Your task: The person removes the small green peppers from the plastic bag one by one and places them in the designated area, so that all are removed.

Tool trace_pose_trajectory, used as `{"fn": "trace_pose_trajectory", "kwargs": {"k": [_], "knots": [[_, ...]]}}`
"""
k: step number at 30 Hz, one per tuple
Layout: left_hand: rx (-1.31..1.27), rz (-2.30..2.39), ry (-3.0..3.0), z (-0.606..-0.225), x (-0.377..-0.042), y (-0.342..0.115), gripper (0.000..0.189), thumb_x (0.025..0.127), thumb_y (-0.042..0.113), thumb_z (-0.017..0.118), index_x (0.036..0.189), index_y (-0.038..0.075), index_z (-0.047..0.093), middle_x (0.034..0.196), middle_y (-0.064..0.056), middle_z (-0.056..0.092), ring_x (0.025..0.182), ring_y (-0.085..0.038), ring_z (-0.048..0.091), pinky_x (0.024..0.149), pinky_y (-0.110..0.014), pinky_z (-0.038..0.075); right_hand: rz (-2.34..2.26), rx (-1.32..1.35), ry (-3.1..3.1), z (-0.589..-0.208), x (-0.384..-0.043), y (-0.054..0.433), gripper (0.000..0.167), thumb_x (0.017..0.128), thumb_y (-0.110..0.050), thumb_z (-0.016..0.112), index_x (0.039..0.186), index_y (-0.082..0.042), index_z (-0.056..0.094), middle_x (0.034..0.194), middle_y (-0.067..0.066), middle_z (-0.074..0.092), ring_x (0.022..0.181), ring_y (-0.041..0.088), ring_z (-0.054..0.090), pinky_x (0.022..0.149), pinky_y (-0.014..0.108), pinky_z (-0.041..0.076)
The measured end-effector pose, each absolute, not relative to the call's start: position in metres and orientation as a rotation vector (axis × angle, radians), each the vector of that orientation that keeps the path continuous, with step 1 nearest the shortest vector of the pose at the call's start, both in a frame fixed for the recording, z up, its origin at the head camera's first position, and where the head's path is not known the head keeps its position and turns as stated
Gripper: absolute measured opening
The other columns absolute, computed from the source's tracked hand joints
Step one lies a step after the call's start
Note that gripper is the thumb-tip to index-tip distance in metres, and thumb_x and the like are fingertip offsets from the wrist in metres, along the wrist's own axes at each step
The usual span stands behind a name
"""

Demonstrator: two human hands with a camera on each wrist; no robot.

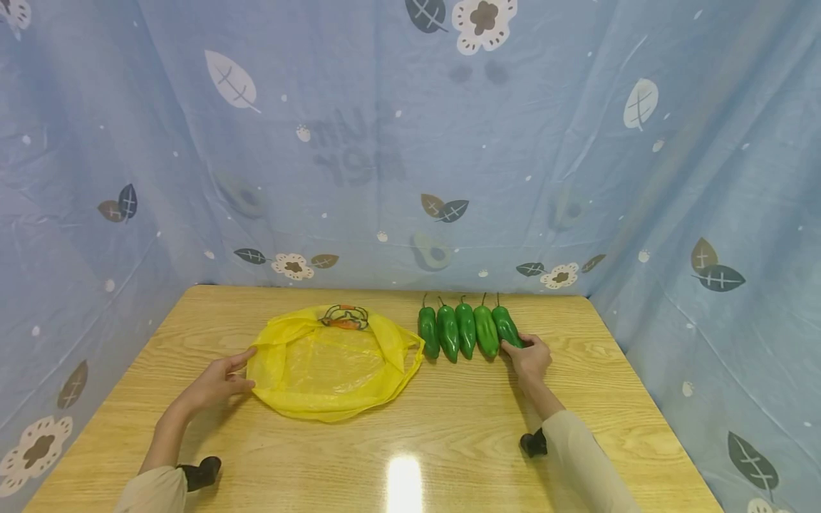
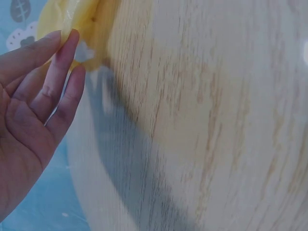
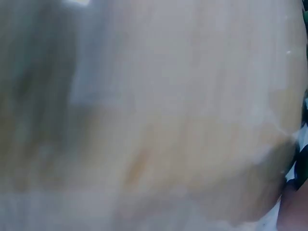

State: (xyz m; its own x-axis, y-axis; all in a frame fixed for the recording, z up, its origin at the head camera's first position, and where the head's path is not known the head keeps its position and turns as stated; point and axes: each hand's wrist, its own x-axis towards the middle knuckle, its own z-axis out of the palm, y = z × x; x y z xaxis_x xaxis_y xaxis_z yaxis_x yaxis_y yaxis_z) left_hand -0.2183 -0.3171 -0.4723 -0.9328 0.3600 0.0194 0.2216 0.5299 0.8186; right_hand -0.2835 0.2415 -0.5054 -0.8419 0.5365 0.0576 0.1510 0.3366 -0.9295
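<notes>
A yellow plastic bag (image 1: 333,363) lies spread on the table with its mouth wide. At its left rim, my left hand (image 1: 214,385) pinches the edge between thumb and fingertips; the left wrist view shows this hand (image 2: 41,96) at the bag's thin film (image 2: 79,19). Several green peppers stand in a row right of the bag, stems pointing away. My right hand (image 1: 529,356) grips the lower end of the rightmost green pepper (image 1: 504,324). Only a sliver of the right hand (image 3: 294,209) shows in the blurred right wrist view.
Left of the gripped one are the other peppers, including a lighter green pepper (image 1: 485,331). The wooden table (image 1: 474,427) ends at a blue patterned curtain (image 1: 359,214) behind and on both sides. A bright reflection lies near the front.
</notes>
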Motion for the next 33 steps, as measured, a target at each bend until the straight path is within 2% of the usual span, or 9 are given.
{"fn": "trace_pose_trajectory", "kwargs": {"k": [5,13,18,22,24,27,31,33], "knots": [[0.491,1.389,2.595,-0.472,-0.218,-0.317,0.07,0.091,0.005,0.063,0.144,-0.016,0.023,0.147,-0.039,0.018,0.127,-0.058,0.029,0.066,-0.028,0.049,1.481,-0.623,-2.295,-0.499,-0.285,0.238,0.043,0.081,-0.005,0.073,0.118,0.012,0.058,0.115,0.031,0.057,0.108,0.044,0.054,0.092,0.051,0.044],[0.493,1.402,2.585,-0.47,-0.218,-0.318,0.072,0.091,0.005,0.063,0.145,-0.016,0.021,0.147,-0.04,0.016,0.115,-0.052,0.05,0.069,-0.025,0.05,1.467,-0.632,-2.358,-0.49,-0.286,0.236,0.046,0.081,-0.005,0.068,0.12,0.013,0.051,0.115,0.031,0.053,0.109,0.045,0.048,0.094,0.053,0.04],[0.492,1.412,2.583,-0.469,-0.218,-0.318,0.07,0.093,0.007,0.062,0.146,-0.014,0.022,0.148,-0.038,0.017,0.119,-0.053,0.045,0.075,-0.023,0.051,1.475,-0.62,-2.393,-0.485,-0.286,0.237,0.048,0.083,-0.005,0.065,0.124,0.014,0.048,0.12,0.032,0.05,0.112,0.044,0.044,0.097,0.054,0.037],[0.523,1.469,2.548,-0.468,-0.221,-0.316,0.064,0.096,0.007,0.056,0.147,-0.011,0.021,0.149,-0.038,0.015,0.123,-0.058,0.036,0.079,-0.033,0.053,1.486,-0.629,-2.43,-0.477,-0.285,0.243,0.052,0.087,-0.01,0.063,0.13,0.013,0.045,0.127,0.033,0.047,0.118,0.044,0.042,0.099,0.052,0.037],[0.529,1.5,2.527,-0.467,-0.221,-0.316,0.062,0.098,0.007,0.053,0.148,-0.009,0.022,0.15,-0.038,0.013,0.123,-0.06,0.035,0.08,-0.042,0.053,1.491,-0.619,-2.459,-0.471,-0.285,0.248,0.055,0.091,-0.015,0.061,0.134,0.012,0.041,0.133,0.034,0.042,0.122,0.046,0.039,0.1,0.053,0.037],[0.545,1.478,2.57,-0.466,-0.219,-0.315,0.06,0.099,0.009,0.051,0.149,-0.007,0.022,0.15,-0.039,0.007,0.127,-0.063,0.023,0.089,-0.058,0.044,1.47,-0.54,-2.532,-0.465,-0.285,0.263,0.061,0.096,-0.024,0.055,0.141,0.01,0.034,0.142,0.034,0.034,0.129,0.048,0.033,0.102,0.054,0.035],[0.531,1.433,2.708,-0.464,-0.212,-0.314,0.067,0.1,0.013,0.05,0.153,-0.001,0.011,0.15,-0.037,-0.015,0.131,-0.064,-0.001,0.093,-0.076,0.018,1.323,-0.289,-2.664,-0.465,-0.281,0.295,0.073,0.099,-0.04,0.048,0.15,0.005,0.02,0.15,0.032,0.022,0.137,0.049,0.02,0.107,0.059,0.023],[0.512,1.42,2.807,-0.462,-0.207,-0.312,0.073,0.1,0.014,0.051,0.154,0.004,0.003,0.149,-0.033,-0.024,0.131,-0.062,-0.013,0.093,-0.079,0.007,1.209,-0.111,-2.705,-0.469,-0.278,0.313,0.074,0.1,-0.042,0.045,0.151,0.003,0.017,0.153,0.031,0.017,0.139,0.05,0.013,0.108,0.063,0.015]]}}
